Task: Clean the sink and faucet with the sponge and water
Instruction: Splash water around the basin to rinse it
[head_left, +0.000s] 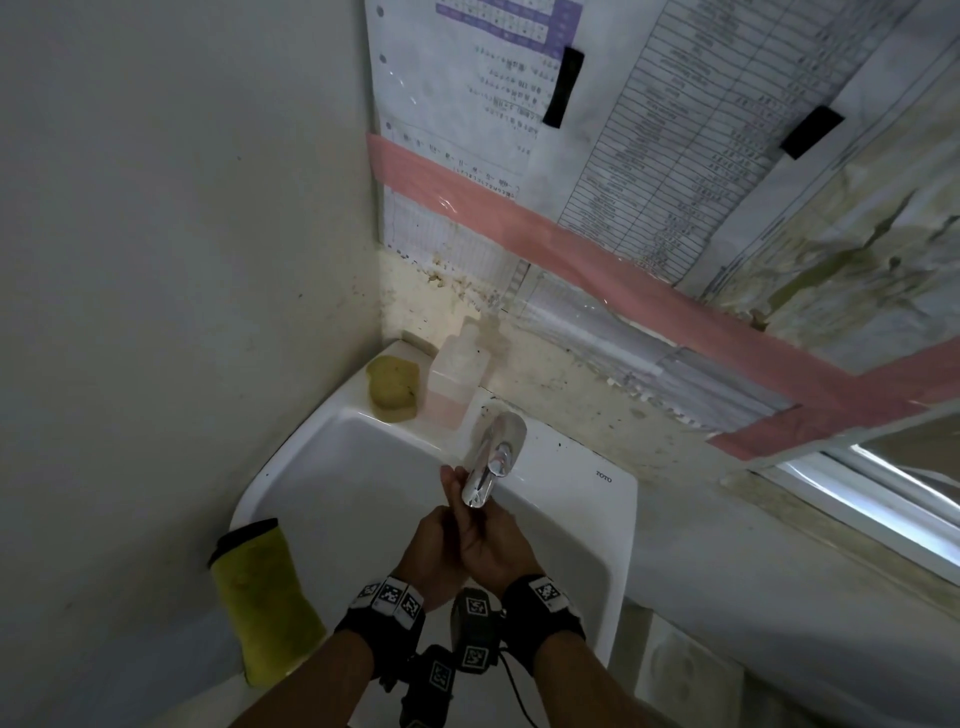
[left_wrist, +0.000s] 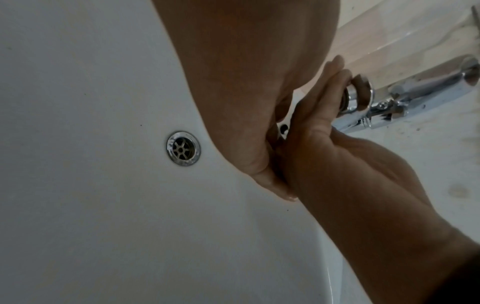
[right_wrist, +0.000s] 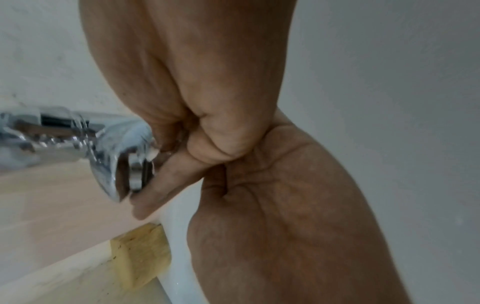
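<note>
Standing at the wall corner, the person leans over the sink (head_left: 332, 467), a white basin that fills the lower middle of the head view. Both hands are bare and meet under the faucet (head_left: 491, 467) spout. The left hand (head_left: 434, 551) and right hand (head_left: 498, 551) lie palm against palm, fingers fairly straight and pressed together, holding nothing; the left fingertips (head_left: 449, 475) reach up beside the spout. No stream of water is plain in any view, so I cannot tell whether the tap runs.

The sponge (head_left: 393, 387), yellow and worn, sits on the back left rim of the sink, just beside a soap bottle (head_left: 457, 379) with pink liquid, well apart from the hands. A yellow cloth (head_left: 265, 597) hangs over the front left edge.

By my reading, the step in hand is wetting or rinsing the hands, either before the scrubbing starts or after it ends; the frames do not settle which. If cleaning is still to come, the next move calls for one hand to part from the other, reach to the back left rim and take up the sponge, then bring it under the spout.

The left wrist view alone shows the drain (left_wrist: 183, 148), bare and unblocked, and the outlet ring of the spout against the fingers. The right wrist view alone shows the sponge's thick side and dark specks on it.
</note>
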